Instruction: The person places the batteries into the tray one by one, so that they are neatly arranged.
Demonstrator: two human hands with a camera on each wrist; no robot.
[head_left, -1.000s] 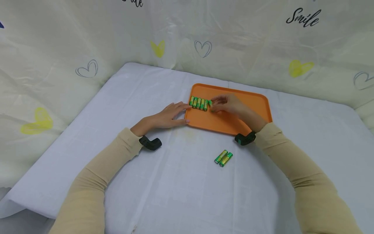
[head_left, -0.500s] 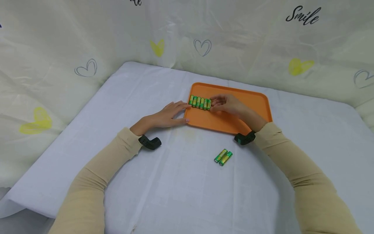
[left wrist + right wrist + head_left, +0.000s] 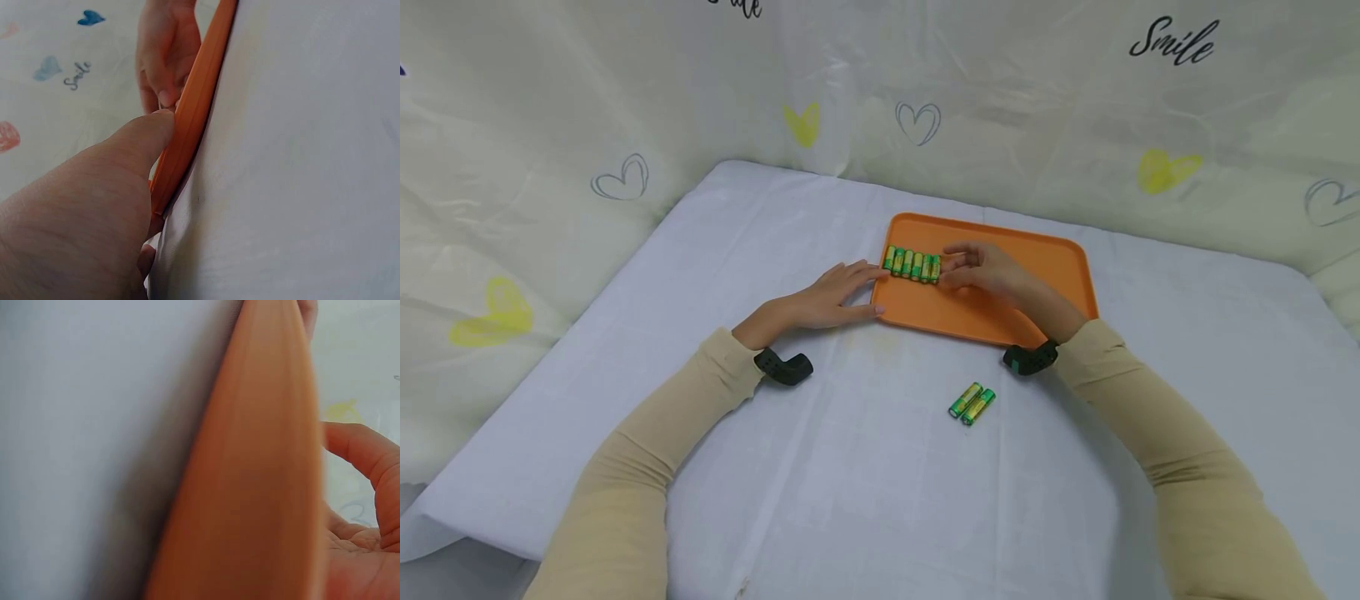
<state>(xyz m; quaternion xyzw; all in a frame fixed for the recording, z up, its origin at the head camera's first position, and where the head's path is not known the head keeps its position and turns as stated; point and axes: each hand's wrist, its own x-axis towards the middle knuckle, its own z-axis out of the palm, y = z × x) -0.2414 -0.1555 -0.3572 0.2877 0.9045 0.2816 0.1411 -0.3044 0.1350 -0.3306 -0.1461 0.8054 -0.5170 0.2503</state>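
Note:
Several green-and-yellow batteries (image 3: 912,264) lie side by side in a row at the left end of the orange tray (image 3: 1030,242). My left hand (image 3: 831,297) lies at the tray's left edge, fingers spread; in the left wrist view its thumb (image 3: 147,134) rests against the rim. Beside the right end of the row is my right hand (image 3: 988,268), over the tray, with its thumb and fingers loosely bent and no battery seen between them. The tray's wall (image 3: 250,456) hides part of this hand in the right wrist view.
Two more batteries (image 3: 972,404) lie close together on the white tablecloth (image 3: 865,467), in front of the tray. Behind the table hangs a pale curtain (image 3: 1000,125) with hearts and lettering. Each wrist carries a black camera mount (image 3: 784,367).
The battery at the right end of the row, tilted a second ago, now lies in line with the others. My right fingers have drawn slightly away from it; the left hand stays put.

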